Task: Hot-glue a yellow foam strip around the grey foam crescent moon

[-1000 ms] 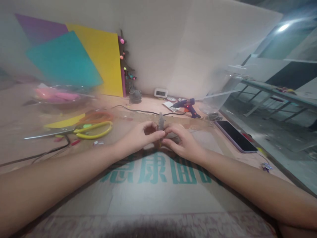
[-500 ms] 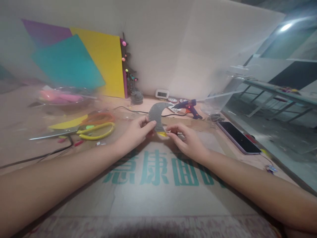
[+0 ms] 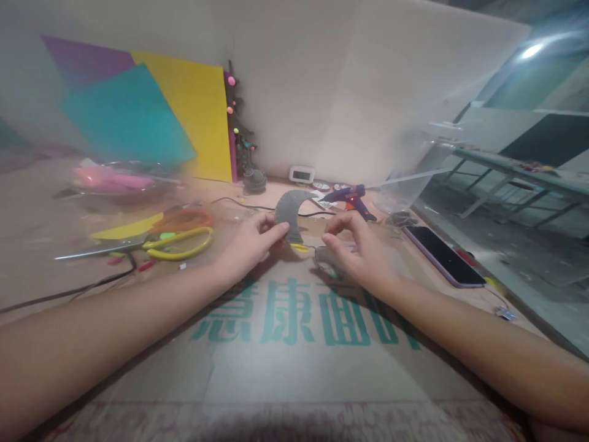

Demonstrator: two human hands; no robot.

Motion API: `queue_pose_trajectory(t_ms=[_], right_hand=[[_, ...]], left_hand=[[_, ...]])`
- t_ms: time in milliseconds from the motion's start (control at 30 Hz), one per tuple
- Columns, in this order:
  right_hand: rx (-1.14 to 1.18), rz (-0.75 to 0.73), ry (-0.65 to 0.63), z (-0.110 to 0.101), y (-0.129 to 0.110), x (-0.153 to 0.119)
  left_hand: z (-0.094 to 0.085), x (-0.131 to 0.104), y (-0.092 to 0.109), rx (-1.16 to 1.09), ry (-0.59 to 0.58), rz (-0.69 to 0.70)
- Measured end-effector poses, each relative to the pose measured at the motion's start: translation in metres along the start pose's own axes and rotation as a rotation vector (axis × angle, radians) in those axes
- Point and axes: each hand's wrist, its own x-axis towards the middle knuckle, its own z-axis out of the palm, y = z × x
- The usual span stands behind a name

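My left hand [image 3: 260, 242] pinches the lower left edge of a grey crescent-shaped piece [image 3: 291, 212] between thumb and fingers. The crescent stands with its upper tip pointing right. Under its lower end shows a small yellow piece [image 3: 299, 247]. From there a thin wire [image 3: 317, 261] curves in a loop below my right hand. My right hand [image 3: 361, 248] hovers right of the crescent, fingers bent, thumb and forefinger slightly apart, with nothing visible between them. A purple glue gun [image 3: 347, 196] with a lit red light lies just behind.
Yellow-handled scissors [image 3: 179, 244] and scraps lie at the left, near a clear bowl of pink pieces [image 3: 113, 178]. A phone [image 3: 444, 255] lies at the right edge. A small white clock [image 3: 302, 174] and a decorated little tree [image 3: 253, 178] stand at the back. Printed cardboard [image 3: 276, 374] covers the front.
My right hand has moved right and slightly up, away from the crescent's lower end, and has let go of the thin wire. My left hand keeps its hold on the crescent.
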Motion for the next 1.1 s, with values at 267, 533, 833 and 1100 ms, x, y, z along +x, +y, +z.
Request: queue_pose_trajectory(t_ms=[267, 533, 833, 1100], right_hand=[[-0.164, -0.116, -0.289, 0.012, 0.003, -0.012], [0.201, 0.152, -0.248, 0.011, -0.002, -0.009], [0.181, 0.131, -0.216, 0.012, -0.004, -0.01], [0.047, 0.036, -0.213, 0.011, -0.007, -0.012]], left_hand=[[0.005, -0.004, 0.005, -0.185, -0.152, -0.058], [0.005, -0.011, 0.01, 0.177, 0.07, 0.272], [0.002, -0.014, 0.011, 0.433, 0.0, 0.591], [0.004, -0.018, 0.014, 0.509, -0.013, 0.628]])
